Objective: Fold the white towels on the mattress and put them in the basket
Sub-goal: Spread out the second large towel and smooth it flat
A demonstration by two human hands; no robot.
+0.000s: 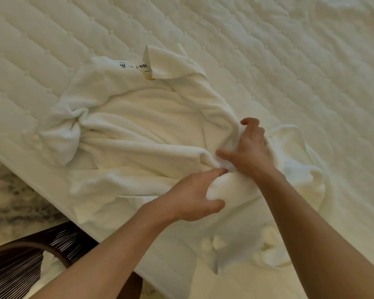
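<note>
A crumpled white towel (pixel 138 117) lies spread over the quilted mattress (pixel 268 50), with a printed label (pixel 146 65) near its far edge and a twisted bunch at its left end. My left hand (pixel 194 195) grips a thick fold of white towel near the mattress edge. My right hand (pixel 249 147) sits just above it, fingers curled into the cloth where the folds meet. More white towel (pixel 300 180) is heaped to the right, under my right forearm. The dark woven basket (pixel 20 262) stands at the bottom left, with white cloth inside it.
The mattress edge (pixel 41 180) runs diagonally from the left side down to the bottom middle. Beyond it is a marbled grey floor (pixel 9 201). The far and right parts of the mattress show bare quilting.
</note>
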